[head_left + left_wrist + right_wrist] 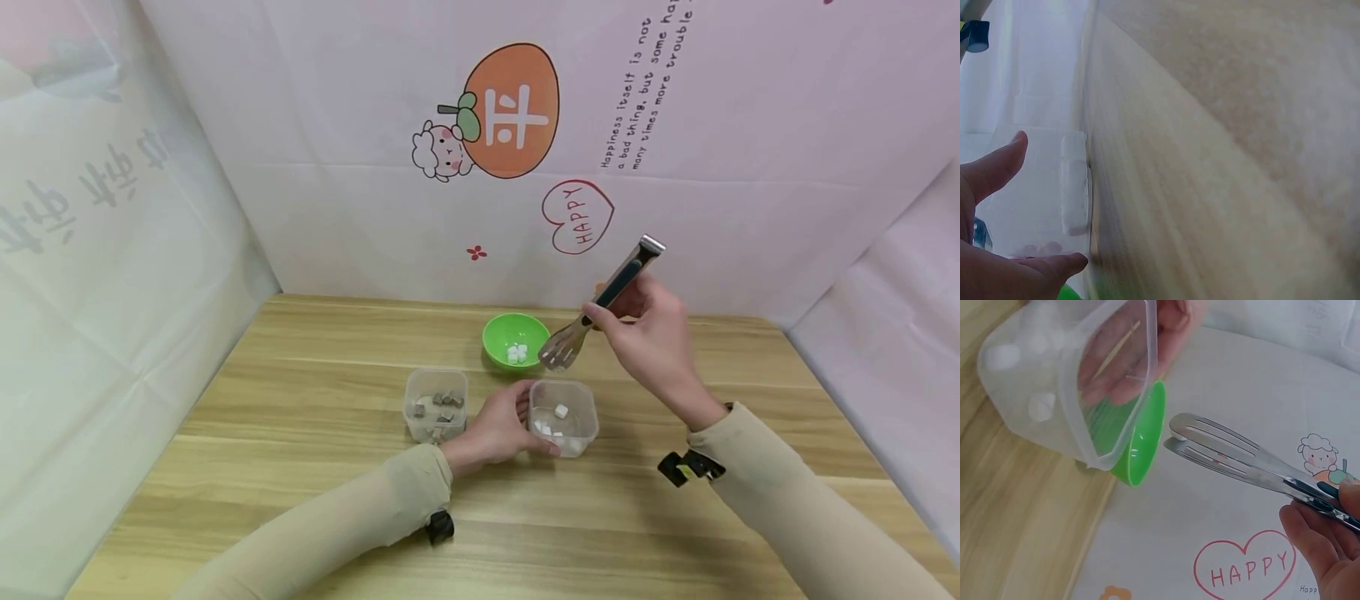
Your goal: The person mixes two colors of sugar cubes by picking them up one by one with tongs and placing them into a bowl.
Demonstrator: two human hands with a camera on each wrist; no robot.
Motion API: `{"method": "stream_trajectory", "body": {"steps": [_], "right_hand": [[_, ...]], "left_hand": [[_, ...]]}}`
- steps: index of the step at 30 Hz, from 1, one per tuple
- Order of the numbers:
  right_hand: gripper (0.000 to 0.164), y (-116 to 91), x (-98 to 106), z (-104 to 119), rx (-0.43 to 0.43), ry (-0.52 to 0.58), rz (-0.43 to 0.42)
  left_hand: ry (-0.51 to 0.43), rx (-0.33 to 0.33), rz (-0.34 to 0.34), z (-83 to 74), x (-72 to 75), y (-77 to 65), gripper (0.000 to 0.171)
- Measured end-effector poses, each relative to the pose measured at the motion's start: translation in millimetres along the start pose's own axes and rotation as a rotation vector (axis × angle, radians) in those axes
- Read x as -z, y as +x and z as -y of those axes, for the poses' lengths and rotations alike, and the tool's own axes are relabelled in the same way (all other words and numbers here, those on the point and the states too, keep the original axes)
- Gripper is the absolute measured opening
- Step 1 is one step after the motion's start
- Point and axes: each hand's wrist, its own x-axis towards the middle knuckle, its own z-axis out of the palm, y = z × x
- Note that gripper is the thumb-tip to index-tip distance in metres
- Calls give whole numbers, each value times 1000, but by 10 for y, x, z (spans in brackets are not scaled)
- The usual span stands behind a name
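Green bowl sits on wood-grain table w/ several white cubes inside. R hand, off to bowl's R in head view & higher up, grips slotted metal tongs btwn thumb & fingers; tong tips hang in the air just R of bowl's rim, nipping one small white piece per R wrist cam. L hand, on bowl's near side, holds a clear plastic tub, thumb on tub's near wall, fingers at its L side. That tub's just in front of bowl & a bit R; loose white pieces lie in it. 2nd clear tub, w/ small grey cubes, stands in front of bowl & to its L, apart from it. Behind bowl: white printed backdrop w/ red "HAPPY" heart. Beige sleeves w/ black wrist straps reach in from bowl's near side.
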Motion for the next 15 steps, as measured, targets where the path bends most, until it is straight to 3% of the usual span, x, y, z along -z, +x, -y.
{"method": "stream_trajectory", "body": {"steps": [8, 15], "right_hand": [[33, 226, -245, -73, -8, 49, -3], [26, 357, -443, -112, -19, 56, -6]], "left_hand": [[13, -10, 5, -2, 4, 14, 104], [5, -11, 14, -11, 26, 0, 103]]}}
